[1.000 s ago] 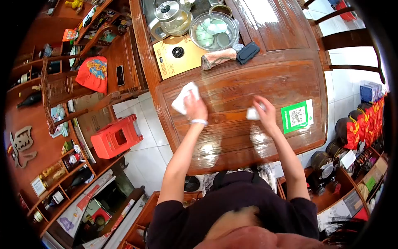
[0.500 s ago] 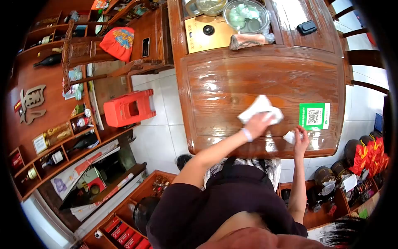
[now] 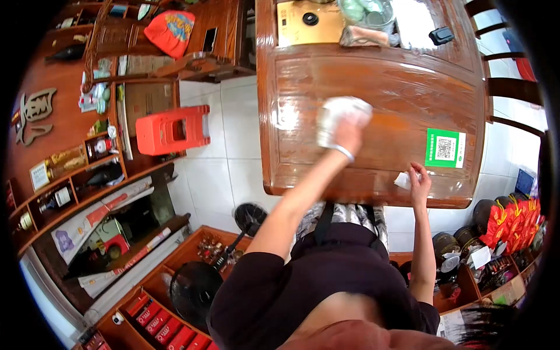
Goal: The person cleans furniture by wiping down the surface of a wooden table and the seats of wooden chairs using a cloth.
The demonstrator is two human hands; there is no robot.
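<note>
My left hand (image 3: 349, 137) presses a white cloth (image 3: 338, 116) flat on the wooden table (image 3: 402, 111), left of its middle; hand and cloth are blurred by motion. Close to the table's near edge, my right hand (image 3: 420, 182) pinches a small white piece of paper or tissue (image 3: 402, 180) between its fingers. Just above the right hand lies a green card with a printed code (image 3: 445, 148). The tabletop is glossy, with bright reflections.
At the table's far side are a yellow board (image 3: 294, 26), a folded pink towel (image 3: 364, 37), a clear bowl of cups (image 3: 373, 14) and a black object (image 3: 441, 36). A red stool (image 3: 169, 131) stands left; dark chairs (image 3: 516, 90) line the right.
My left hand has swept the cloth first right and nearer, then back left and farther. The right hand has moved right beside the green card. The black object now lies apart from the towel.
</note>
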